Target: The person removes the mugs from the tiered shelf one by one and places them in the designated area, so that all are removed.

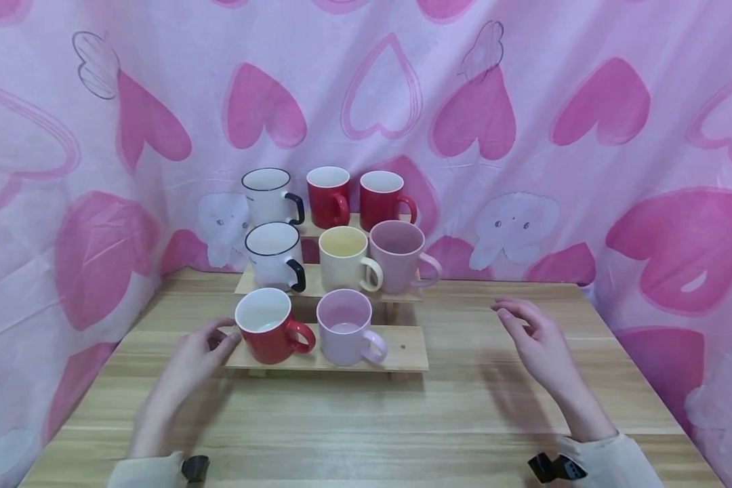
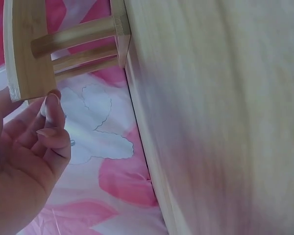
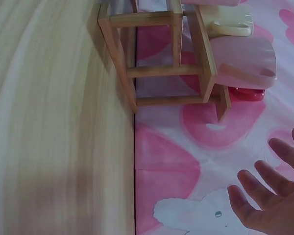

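Observation:
My left hand [image 1: 198, 352] is at the left end of the lowest board of a three-tier wooden display stand [image 1: 405, 347]. In the left wrist view, the fingertips [image 2: 53, 100] meet the board's end near its underside, the thumb on the other side, pinching it. On that board stand a red mug [image 1: 268, 342] and a lilac mug [image 1: 341, 342]. The middle tier carries a white black-rimmed mug [image 1: 271, 264], a cream mug [image 1: 340, 268] and a mauve mug [image 1: 396, 264]. My right hand [image 1: 543, 346] hovers right of the stand, fingers loosely bent, holding nothing.
On the top tier are another white black-rimmed mug [image 1: 265, 203] and two red mugs, one in the middle [image 1: 326, 203] and one at the right [image 1: 375, 203]. A pink heart-print curtain [image 1: 366, 68] hangs behind the wooden table [image 1: 366, 420].

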Demonstrator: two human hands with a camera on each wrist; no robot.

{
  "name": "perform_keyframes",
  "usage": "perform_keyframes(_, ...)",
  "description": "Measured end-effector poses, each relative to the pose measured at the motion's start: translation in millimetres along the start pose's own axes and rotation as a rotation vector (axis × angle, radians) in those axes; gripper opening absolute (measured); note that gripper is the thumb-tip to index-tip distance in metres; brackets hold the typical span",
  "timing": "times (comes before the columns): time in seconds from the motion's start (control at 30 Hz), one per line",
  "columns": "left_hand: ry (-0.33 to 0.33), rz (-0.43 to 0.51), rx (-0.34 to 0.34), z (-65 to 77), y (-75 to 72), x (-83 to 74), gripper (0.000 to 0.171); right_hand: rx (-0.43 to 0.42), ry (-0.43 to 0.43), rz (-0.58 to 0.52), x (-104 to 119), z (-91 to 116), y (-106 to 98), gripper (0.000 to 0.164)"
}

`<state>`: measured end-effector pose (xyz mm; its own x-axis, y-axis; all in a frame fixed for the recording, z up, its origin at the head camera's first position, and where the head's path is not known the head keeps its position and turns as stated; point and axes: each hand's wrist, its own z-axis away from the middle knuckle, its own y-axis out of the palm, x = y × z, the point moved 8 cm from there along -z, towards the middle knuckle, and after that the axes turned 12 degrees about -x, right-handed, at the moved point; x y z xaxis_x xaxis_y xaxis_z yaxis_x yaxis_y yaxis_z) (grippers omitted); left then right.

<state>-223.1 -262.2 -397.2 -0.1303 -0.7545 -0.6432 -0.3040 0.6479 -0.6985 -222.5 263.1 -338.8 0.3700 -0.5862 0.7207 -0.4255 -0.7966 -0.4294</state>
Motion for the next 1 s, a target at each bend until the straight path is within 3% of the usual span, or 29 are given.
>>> perform_keyframes(0.63,-0.023,-0.004,0.068,-1.3,1.7,1.5,0.035,0.103,-0.090,0.001,28.5,-45.4,22.9,0.021)
perform_keyframes(0.83,-0.002,0.011,0.072,-1.8,3.3,0.7,0.027,0.248,0.063,-0.109,25.5,-65.6,45.1,0.033)
perform_keyframes(1.0,-0.022,0.021,0.078,-1.0,4.4,2.3,0.027,0.288,0.234,-0.268,22.0,-88.7,63.0,0.041)
